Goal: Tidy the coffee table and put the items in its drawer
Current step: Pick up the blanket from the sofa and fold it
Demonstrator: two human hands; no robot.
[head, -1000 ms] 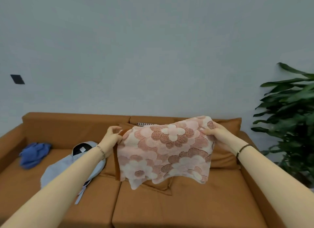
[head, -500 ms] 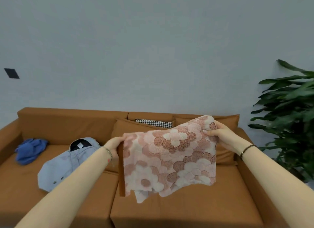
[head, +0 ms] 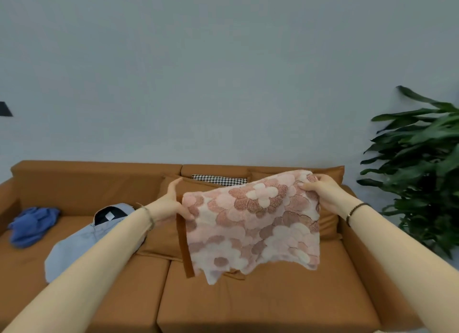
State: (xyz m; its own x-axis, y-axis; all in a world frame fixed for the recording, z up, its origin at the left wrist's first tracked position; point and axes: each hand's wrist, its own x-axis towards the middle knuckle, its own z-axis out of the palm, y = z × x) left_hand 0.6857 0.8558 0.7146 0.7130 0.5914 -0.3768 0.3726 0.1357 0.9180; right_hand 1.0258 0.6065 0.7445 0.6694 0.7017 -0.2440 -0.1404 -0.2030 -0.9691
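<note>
I am holding the cloth [head: 253, 223] spread above the sofa [head: 248, 298], left hand [head: 173, 203] pinching its left edge and right hand [head: 320, 191] gripping its top right corner. It is hanging limp, showing tufted pink and white flowers and a brown strip down its left side.

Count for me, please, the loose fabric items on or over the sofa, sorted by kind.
Garments: 2 (dark blue bundle, light blue shirt)
Cushions: 3 (left brown cushion, right brown cushion, checked cushion)
Floral cloth, held up over the seat: 1
Total: 6
</note>
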